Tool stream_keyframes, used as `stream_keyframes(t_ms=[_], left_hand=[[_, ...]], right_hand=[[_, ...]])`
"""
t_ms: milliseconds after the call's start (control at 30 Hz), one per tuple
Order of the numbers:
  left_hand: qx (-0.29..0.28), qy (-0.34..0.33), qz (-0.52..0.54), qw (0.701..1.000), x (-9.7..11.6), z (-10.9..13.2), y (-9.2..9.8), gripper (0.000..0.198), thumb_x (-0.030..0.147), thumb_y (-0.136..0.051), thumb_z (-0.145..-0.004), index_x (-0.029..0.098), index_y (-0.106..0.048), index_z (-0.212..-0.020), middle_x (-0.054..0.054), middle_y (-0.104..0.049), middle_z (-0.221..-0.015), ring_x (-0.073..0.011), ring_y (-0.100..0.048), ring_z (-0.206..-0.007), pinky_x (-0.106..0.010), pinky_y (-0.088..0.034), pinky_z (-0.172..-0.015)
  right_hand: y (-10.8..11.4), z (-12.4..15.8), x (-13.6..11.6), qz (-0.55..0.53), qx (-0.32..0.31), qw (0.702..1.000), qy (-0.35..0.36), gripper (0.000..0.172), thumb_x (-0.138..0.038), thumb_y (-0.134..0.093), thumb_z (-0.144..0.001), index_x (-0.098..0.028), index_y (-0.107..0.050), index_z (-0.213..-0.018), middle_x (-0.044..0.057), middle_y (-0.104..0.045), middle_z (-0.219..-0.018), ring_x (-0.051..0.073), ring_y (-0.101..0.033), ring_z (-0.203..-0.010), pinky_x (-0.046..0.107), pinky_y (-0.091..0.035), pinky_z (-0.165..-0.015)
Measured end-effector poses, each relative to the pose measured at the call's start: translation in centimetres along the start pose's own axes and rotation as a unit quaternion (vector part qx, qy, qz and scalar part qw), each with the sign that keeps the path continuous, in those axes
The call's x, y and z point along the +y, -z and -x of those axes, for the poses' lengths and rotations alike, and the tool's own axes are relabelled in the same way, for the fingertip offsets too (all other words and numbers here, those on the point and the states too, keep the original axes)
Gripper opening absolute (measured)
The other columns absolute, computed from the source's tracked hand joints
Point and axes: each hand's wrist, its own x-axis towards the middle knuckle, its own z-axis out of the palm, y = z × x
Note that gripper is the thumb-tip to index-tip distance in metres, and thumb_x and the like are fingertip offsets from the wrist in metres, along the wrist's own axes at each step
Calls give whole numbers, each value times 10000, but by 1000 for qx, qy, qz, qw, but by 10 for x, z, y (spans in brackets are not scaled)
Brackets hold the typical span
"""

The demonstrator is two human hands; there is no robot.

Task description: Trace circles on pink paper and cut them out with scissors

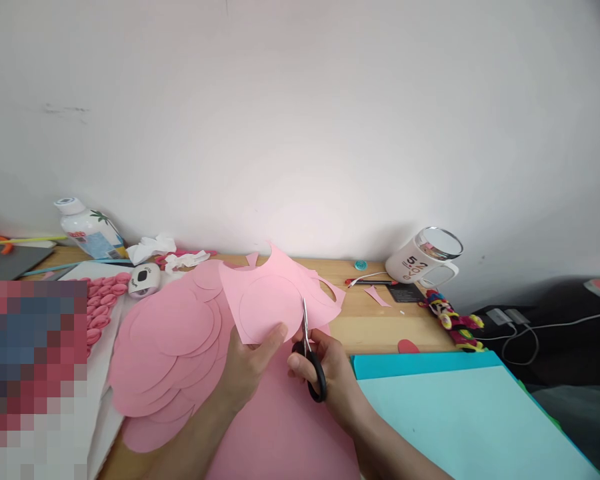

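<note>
Your right hand grasps black-handled scissors, blades against the pink sheet, at its drawn circle's right side; your left hand pinches the sheet's lower edge. Pink discs lie piled left of the sheet; a white mug stands beyond, rightward.

I see a white wall, scuffed at left and greyer to the right, behind a wooden desk.

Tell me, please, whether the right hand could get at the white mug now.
Probably not without putting down the black-handled scissors, which fill the right hand; the way to the white mug otherwise looks free.
</note>
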Motion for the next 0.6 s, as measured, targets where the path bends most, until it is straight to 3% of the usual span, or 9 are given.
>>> stream_keyframes(t_ms=[200, 600], left_hand=[[-5, 11, 41, 999, -7, 0, 4, 135, 304, -630, -725, 170, -640, -733, -18, -629, -640, -176, -620, -681, -294, -548, -655], [2, -2, 73, 997, -11, -2, 7, 167, 246, -658, -732, 158, -649, -874, -32, -665, -826, -158, -599, -813, -251, -499, -745]], right_hand=[[0, 1, -2, 3, 4, 1000, -10, 380, -398, -740, -591, -178, -499, -784, -55, -463, -540, 100, -428, -497, 222, -342, -466], [3, 0, 6, 22, 1, 1000, 1, 353, -387, -720, -634, -169, -505, -811, -53, -495, -530, 98, -449, -491, 212, -335, -458]])
